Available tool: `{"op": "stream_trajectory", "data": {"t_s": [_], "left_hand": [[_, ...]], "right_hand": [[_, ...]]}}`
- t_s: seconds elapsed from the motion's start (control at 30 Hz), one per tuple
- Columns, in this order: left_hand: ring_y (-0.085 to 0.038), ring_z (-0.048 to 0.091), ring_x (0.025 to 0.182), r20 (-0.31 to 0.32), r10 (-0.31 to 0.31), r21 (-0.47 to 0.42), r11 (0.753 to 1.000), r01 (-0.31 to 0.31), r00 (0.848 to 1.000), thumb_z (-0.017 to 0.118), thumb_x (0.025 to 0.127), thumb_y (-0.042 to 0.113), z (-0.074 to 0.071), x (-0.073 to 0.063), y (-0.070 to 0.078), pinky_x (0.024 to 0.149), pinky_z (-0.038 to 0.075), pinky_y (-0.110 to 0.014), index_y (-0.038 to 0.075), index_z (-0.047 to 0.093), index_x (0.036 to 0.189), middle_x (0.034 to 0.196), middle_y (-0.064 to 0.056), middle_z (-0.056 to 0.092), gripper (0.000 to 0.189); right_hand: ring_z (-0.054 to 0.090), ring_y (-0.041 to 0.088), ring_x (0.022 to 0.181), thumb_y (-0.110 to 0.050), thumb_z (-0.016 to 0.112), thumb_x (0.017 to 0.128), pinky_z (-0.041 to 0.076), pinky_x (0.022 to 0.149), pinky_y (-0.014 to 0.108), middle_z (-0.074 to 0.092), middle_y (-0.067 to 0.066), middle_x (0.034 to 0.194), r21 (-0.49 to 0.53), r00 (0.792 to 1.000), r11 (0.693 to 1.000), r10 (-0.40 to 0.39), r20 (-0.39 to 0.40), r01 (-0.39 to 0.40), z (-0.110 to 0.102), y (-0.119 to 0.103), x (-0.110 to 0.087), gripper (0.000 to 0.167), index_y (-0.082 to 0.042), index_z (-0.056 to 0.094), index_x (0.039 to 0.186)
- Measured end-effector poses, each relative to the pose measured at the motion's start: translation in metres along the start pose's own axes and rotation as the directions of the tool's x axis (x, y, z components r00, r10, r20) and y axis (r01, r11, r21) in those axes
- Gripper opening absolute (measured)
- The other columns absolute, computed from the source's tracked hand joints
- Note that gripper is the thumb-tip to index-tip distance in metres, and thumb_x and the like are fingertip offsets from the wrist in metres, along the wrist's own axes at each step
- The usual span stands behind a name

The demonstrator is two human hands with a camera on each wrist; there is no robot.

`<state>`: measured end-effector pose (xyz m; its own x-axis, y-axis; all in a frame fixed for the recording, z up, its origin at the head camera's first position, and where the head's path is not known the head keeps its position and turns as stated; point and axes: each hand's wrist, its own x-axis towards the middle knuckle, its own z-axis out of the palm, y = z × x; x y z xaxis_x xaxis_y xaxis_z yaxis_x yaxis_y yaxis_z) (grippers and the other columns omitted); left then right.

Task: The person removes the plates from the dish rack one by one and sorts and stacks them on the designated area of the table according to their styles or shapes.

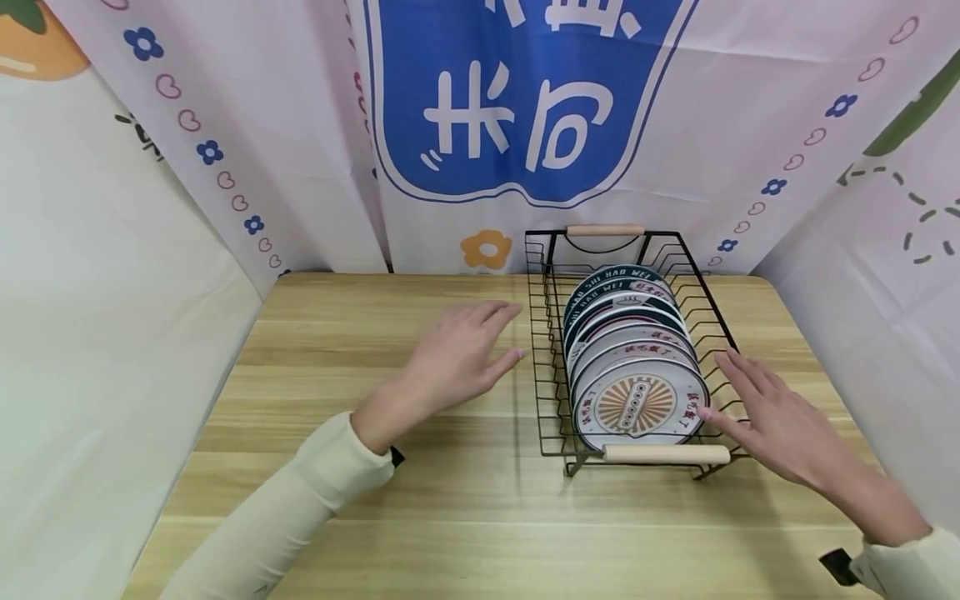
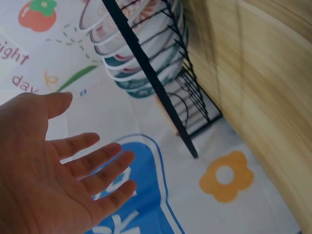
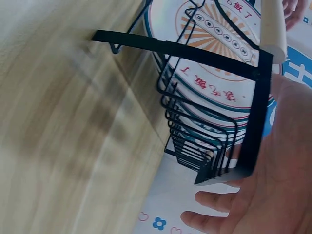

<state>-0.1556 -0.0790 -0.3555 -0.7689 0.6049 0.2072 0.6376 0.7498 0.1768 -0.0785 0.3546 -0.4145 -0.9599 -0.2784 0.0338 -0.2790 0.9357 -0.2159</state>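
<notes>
A black wire dish rack (image 1: 543, 367) with pale wooden handles holds several round plates (image 1: 641, 408) in a leaning row. The front plates are white with red lettering and an orange sunburst; dark-rimmed ones stand at the back. To the left of the rack, my left hand (image 1: 465, 350) is in the air, fingers spread and nothing in them, as the left wrist view also shows. At the rack's right side is my right hand (image 1: 783, 421), fingers extended along its right rail and thumb by the front plate. Whether it touches the rack I cannot tell.
The rack stands on a light wooden table (image 1: 420, 517), toward its right side. White printed cloth (image 1: 315, 150) hangs behind, with a blue emblem (image 1: 517, 108). More cloth closes off the left and right sides.
</notes>
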Motion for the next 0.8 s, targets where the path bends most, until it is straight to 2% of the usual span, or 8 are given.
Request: {"op": "stream_trajectory", "data": {"t_s": [0.13, 0.33, 0.6, 0.67, 0.8], "left_hand": [[-0.033, 0.059, 0.137, 0.013, 0.052, 0.009, 0.999, -0.052, 0.999, 0.061, 0.107, 0.045, 0.003, 0.009, 0.013, 0.118, 0.044, -0.052, 0.007, 0.055, 0.152, 0.150, -0.015, 0.060, 0.059], [-0.030, 0.064, 0.131, 0.033, 0.117, 0.025, 0.993, -0.118, 0.993, 0.059, 0.108, 0.047, 0.009, 0.017, 0.031, 0.112, 0.051, -0.046, 0.009, 0.061, 0.146, 0.144, -0.012, 0.066, 0.055], [-0.027, 0.063, 0.130, 0.072, 0.149, 0.042, 0.987, -0.153, 0.986, 0.059, 0.107, 0.050, 0.015, 0.029, 0.049, 0.114, 0.049, -0.043, 0.013, 0.063, 0.145, 0.141, -0.008, 0.067, 0.053], [-0.025, 0.067, 0.124, 0.076, 0.168, 0.038, 0.984, -0.172, 0.983, 0.059, 0.107, 0.049, 0.017, 0.034, 0.054, 0.108, 0.053, -0.040, 0.013, 0.064, 0.144, 0.137, -0.007, 0.069, 0.051], [-0.017, 0.072, 0.105, 0.108, 0.214, 0.021, 0.976, -0.217, 0.971, 0.062, 0.106, 0.046, 0.020, 0.046, 0.068, 0.087, 0.060, -0.030, 0.013, 0.066, 0.141, 0.125, -0.004, 0.073, 0.048]], "right_hand": [[0.038, 0.061, 0.141, -0.052, 0.066, 0.101, 0.043, 0.092, 0.082, 0.029, 0.027, 0.168, 0.007, 1.000, 1.000, -0.002, 0.005, 0.002, 0.006, 0.003, 0.000, 0.091, -0.005, 0.025, 0.167], [0.033, 0.061, 0.145, -0.052, 0.063, 0.103, 0.045, 0.085, 0.084, 0.013, 0.021, 0.175, 0.017, 0.999, 1.000, 0.008, 0.041, -0.008, 0.010, 0.006, -0.002, 0.091, -0.007, 0.019, 0.169], [0.030, 0.061, 0.147, -0.052, 0.062, 0.104, 0.046, 0.074, 0.085, 0.001, 0.013, 0.178, 0.053, 0.998, 0.998, 0.025, 0.064, -0.029, 0.012, 0.005, -0.004, 0.092, -0.010, 0.013, 0.170], [0.031, 0.061, 0.146, -0.051, 0.062, 0.104, 0.047, 0.074, 0.084, -0.001, 0.013, 0.178, 0.064, 0.998, 0.998, 0.024, 0.065, -0.028, 0.012, 0.005, -0.004, 0.093, -0.010, 0.012, 0.170], [0.036, 0.064, 0.142, -0.051, 0.062, 0.104, 0.049, 0.074, 0.081, -0.003, 0.012, 0.178, 0.081, 0.997, 0.996, 0.023, 0.077, -0.029, 0.012, 0.004, -0.003, 0.094, -0.010, 0.010, 0.171]]}}
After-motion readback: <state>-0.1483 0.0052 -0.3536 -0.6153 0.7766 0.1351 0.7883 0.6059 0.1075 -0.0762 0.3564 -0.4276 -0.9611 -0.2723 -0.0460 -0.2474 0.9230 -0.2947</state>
